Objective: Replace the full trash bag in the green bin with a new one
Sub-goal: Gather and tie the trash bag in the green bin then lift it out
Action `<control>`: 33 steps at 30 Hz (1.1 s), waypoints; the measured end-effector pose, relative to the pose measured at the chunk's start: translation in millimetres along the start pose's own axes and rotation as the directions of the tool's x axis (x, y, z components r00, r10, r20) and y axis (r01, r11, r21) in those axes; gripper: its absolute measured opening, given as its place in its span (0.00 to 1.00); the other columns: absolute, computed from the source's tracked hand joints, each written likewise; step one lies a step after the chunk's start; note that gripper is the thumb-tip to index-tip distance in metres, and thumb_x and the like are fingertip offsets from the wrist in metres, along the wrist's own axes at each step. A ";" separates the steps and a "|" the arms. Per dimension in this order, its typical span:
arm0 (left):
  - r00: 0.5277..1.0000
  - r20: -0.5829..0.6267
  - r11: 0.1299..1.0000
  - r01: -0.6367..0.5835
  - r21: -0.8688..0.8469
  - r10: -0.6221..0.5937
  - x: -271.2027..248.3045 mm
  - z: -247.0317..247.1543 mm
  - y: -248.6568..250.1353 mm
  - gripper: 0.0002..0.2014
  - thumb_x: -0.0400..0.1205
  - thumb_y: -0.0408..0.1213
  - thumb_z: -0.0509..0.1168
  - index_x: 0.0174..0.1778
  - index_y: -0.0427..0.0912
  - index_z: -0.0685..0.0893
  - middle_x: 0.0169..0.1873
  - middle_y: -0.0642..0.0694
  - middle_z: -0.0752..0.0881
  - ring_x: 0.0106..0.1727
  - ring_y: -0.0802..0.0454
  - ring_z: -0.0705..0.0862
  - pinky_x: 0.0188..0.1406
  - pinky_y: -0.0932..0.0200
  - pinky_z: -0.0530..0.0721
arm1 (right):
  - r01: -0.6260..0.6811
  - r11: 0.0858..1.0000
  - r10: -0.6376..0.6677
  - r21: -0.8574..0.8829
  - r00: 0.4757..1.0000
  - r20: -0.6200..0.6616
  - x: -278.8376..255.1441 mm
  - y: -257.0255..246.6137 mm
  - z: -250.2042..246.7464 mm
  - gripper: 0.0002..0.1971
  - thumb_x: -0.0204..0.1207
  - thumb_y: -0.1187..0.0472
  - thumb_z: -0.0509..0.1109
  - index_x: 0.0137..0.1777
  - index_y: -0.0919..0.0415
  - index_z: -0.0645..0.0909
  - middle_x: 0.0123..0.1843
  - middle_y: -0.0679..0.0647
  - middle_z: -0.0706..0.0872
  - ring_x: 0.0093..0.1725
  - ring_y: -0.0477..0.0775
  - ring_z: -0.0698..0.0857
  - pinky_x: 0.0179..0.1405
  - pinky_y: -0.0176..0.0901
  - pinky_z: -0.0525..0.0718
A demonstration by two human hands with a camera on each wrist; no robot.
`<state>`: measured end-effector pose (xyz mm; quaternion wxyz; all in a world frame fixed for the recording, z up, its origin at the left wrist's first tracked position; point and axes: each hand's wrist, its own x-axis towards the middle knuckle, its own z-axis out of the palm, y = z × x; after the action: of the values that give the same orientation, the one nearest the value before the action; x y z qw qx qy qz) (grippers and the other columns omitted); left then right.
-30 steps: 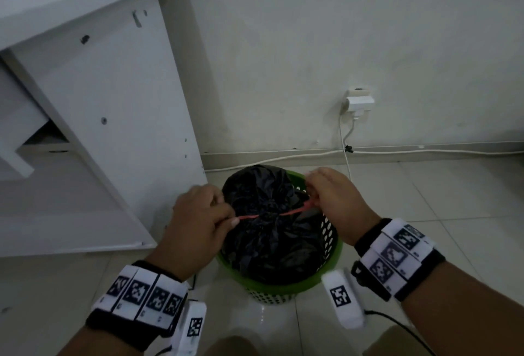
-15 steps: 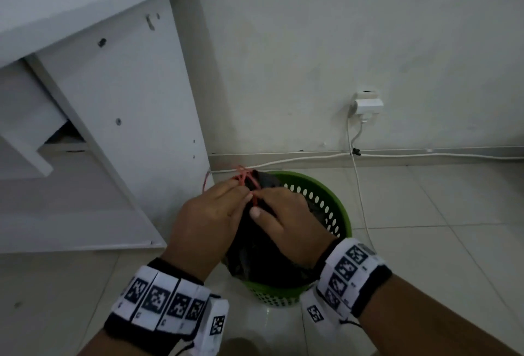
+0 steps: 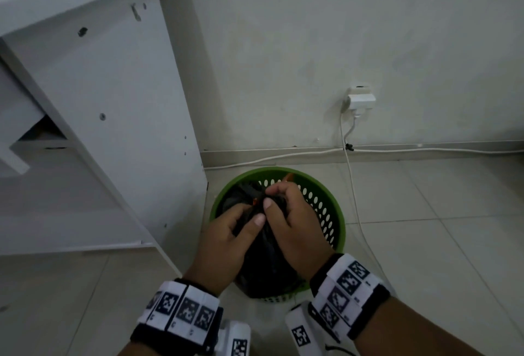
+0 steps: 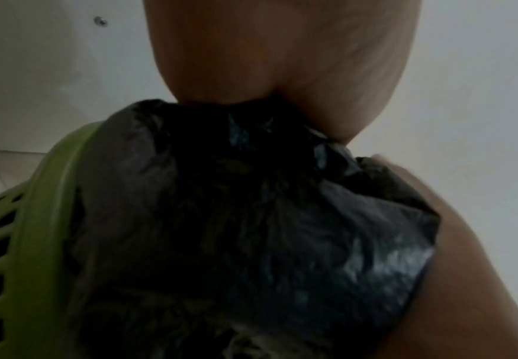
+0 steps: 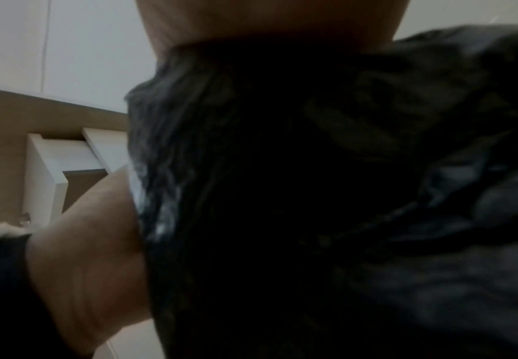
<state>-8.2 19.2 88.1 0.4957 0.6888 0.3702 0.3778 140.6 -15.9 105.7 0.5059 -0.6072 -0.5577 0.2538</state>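
Both hands grip the gathered neck of the black trash bag point(image 3: 266, 259): left hand point(image 3: 226, 239) and right hand point(image 3: 292, 225) curl tightly round it. The bag sits inside the green bin point(image 3: 337, 214), evidently so the red drawstring point(image 3: 254, 200) closes before lifting.

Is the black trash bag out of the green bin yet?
Still in. The black bag sits inside the green bin, its gathered top gripped by the left hand and right hand.
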 end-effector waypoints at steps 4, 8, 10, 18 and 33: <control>0.993 -0.091 0.997 0.077 -0.021 -0.079 0.5 5.3 -3.0 0.14 0.85 0.57 0.63 0.48 0.52 0.88 0.45 0.49 0.92 0.49 0.49 0.90 0.53 0.34 0.87 | 0.062 0.994 -0.067 -0.094 0.996 -0.055 -4.3 7.1 4.3 0.18 0.80 0.41 0.61 0.60 0.51 0.79 0.53 0.45 0.85 0.55 0.40 0.84 0.57 0.47 0.84; 0.975 -0.103 0.966 0.177 -0.189 -0.198 5.2 3.8 -1.9 0.14 0.88 0.51 0.60 0.57 0.50 0.90 0.51 0.46 0.93 0.54 0.46 0.91 0.59 0.36 0.87 | 0.153 0.986 -0.141 -0.058 0.973 0.182 -18.2 17.2 2.3 0.36 0.78 0.38 0.67 0.82 0.53 0.64 0.78 0.45 0.73 0.77 0.41 0.72 0.76 0.40 0.73; 0.956 -0.079 0.943 0.260 -0.208 -0.281 8.6 1.8 -5.1 0.14 0.89 0.49 0.59 0.57 0.53 0.91 0.51 0.48 0.94 0.54 0.48 0.92 0.61 0.39 0.87 | 0.091 0.986 -0.054 -0.139 0.966 0.254 -21.1 23.8 4.3 0.37 0.79 0.38 0.66 0.84 0.48 0.59 0.81 0.42 0.70 0.78 0.37 0.70 0.77 0.35 0.70; 0.966 -0.221 0.977 0.163 0.138 -0.130 11.6 4.2 -28.4 0.32 0.77 0.70 0.58 0.73 0.57 0.74 0.66 0.53 0.84 0.65 0.56 0.84 0.66 0.46 0.84 | -0.174 0.982 0.179 -0.076 0.982 0.059 2.6 32.9 14.3 0.17 0.88 0.49 0.57 0.56 0.57 0.85 0.52 0.48 0.90 0.49 0.40 0.85 0.53 0.34 0.83; 0.986 -0.081 0.953 0.162 0.255 -0.146 22.9 5.0 -51.3 0.10 0.81 0.59 0.63 0.52 0.68 0.88 0.45 0.64 0.91 0.48 0.64 0.89 0.49 0.56 0.89 | -0.261 0.965 0.255 0.023 0.954 0.156 13.5 38.2 9.5 0.23 0.82 0.39 0.60 0.59 0.57 0.85 0.60 0.55 0.86 0.58 0.52 0.85 0.66 0.56 0.83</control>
<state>-0.7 49.5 41.2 0.4174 0.7050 0.4843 0.3068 151.8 5.0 71.5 0.4377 -0.6427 -0.5048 0.3750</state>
